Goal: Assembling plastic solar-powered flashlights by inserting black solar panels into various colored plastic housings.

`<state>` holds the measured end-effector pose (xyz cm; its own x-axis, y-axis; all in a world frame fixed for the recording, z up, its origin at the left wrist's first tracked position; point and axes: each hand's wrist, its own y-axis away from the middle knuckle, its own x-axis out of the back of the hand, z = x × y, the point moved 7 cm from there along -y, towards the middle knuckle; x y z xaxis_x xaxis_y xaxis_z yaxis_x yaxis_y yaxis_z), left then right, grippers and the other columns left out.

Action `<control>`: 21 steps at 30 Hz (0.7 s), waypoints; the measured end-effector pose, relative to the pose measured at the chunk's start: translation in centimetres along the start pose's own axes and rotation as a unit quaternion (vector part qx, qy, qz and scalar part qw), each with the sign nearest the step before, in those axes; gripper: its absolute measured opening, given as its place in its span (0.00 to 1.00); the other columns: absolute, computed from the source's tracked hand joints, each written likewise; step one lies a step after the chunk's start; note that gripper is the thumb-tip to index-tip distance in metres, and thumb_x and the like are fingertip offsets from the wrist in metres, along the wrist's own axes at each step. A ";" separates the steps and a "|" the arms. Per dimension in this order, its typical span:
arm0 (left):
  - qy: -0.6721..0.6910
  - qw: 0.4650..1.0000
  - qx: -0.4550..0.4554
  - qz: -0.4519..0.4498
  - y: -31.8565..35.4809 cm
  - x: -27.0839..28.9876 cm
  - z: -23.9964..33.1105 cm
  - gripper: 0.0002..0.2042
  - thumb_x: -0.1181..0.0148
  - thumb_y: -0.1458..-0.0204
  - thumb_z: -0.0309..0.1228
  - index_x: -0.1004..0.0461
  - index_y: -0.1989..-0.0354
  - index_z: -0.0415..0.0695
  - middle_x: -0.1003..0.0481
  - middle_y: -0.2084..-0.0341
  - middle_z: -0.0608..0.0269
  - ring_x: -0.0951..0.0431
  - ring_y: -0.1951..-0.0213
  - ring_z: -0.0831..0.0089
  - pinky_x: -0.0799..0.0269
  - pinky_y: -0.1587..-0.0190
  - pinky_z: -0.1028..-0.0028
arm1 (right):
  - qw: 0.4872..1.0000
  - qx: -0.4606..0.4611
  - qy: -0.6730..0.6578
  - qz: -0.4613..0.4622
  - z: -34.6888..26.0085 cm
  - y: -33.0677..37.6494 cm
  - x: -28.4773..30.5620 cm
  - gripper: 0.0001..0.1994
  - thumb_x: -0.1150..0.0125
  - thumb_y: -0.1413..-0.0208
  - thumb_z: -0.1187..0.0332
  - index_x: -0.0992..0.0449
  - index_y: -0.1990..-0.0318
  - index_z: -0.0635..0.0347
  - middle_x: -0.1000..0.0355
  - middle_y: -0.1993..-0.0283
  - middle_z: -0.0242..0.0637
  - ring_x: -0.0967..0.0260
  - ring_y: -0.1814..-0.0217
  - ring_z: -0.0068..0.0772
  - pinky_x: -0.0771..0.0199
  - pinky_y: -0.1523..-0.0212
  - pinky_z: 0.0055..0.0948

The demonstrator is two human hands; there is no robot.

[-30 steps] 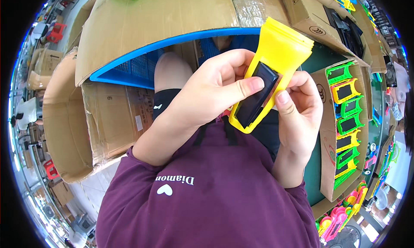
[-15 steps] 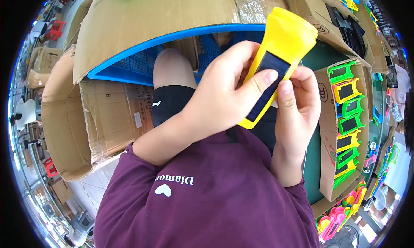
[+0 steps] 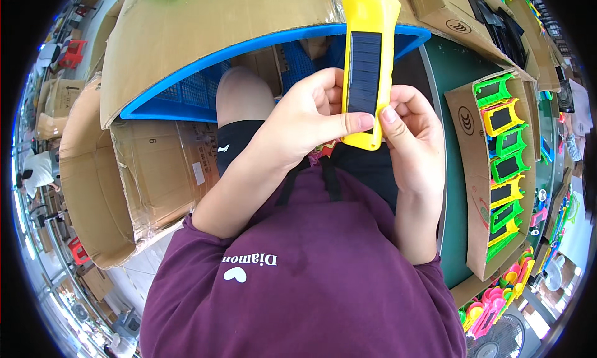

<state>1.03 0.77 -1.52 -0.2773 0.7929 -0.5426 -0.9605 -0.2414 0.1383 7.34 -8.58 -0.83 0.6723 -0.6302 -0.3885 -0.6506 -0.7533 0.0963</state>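
A yellow flashlight body (image 3: 372, 13) with a dark solar panel (image 3: 364, 72) on its face stands almost upright over my lap, its wider end at the top. My left hand (image 3: 308, 118) is closed round its left side, the thumb lying across the lower end of the panel. From the other side my right hand (image 3: 413, 131) pinches its lower right edge between thumb and bent fingers. The backs of the left fingers behind the flashlight are partly hidden.
Ahead lies a cardboard sheet (image 3: 230, 22) on a blue plastic crate (image 3: 186, 78). At right, a carton (image 3: 469, 171) holds a row of green and yellow housings (image 3: 510, 165) on a green table (image 3: 454, 65). An opened cardboard box (image 3: 93, 177) stands at left.
The flashlight body has turned from tilting right to nearly upright and moved up and slightly left. Both hands moved with it, the right hand shifting left along its lower edge.
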 end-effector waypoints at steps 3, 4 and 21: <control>-0.013 1.000 0.004 0.010 -0.2 0.3 0.2 0.20 0.38 0.60 0.23 0.38 0.58 0.34 0.30 0.66 0.60 0.28 0.63 0.76 0.31 0.59 0.77 | 1.000 0.011 -0.007 0.008 -0.2 0.0 0.0 0.10 0.44 0.51 0.74 0.33 0.61 0.66 0.32 0.67 0.32 0.35 0.65 0.18 0.33 0.64 0.16; -0.018 1.000 0.000 0.011 -0.2 0.2 0.4 0.19 0.38 0.60 0.22 0.38 0.59 0.34 0.30 0.67 0.60 0.28 0.64 0.76 0.30 0.60 0.77 | 1.000 0.010 -0.007 0.008 -0.2 0.0 -0.1 0.10 0.44 0.51 0.74 0.33 0.61 0.66 0.32 0.67 0.32 0.35 0.65 0.18 0.33 0.64 0.16; -0.531 0.769 -0.254 -0.251 0.7 -7.6 -0.6 0.28 0.40 0.60 0.39 0.37 0.51 0.37 0.42 0.53 0.51 0.38 0.54 0.59 0.43 0.51 0.67 | 0.967 0.092 0.188 0.144 -1.7 3.7 4.2 0.15 0.53 0.45 0.59 0.34 0.64 0.65 0.37 0.70 0.35 0.40 0.68 0.26 0.38 0.65 0.25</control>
<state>2.51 -5.79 2.23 0.0056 0.8021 0.5971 -0.8947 0.2707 -0.3553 8.41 -14.31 -0.54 0.5122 -0.8589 -0.0047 -0.8586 -0.5119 -0.0271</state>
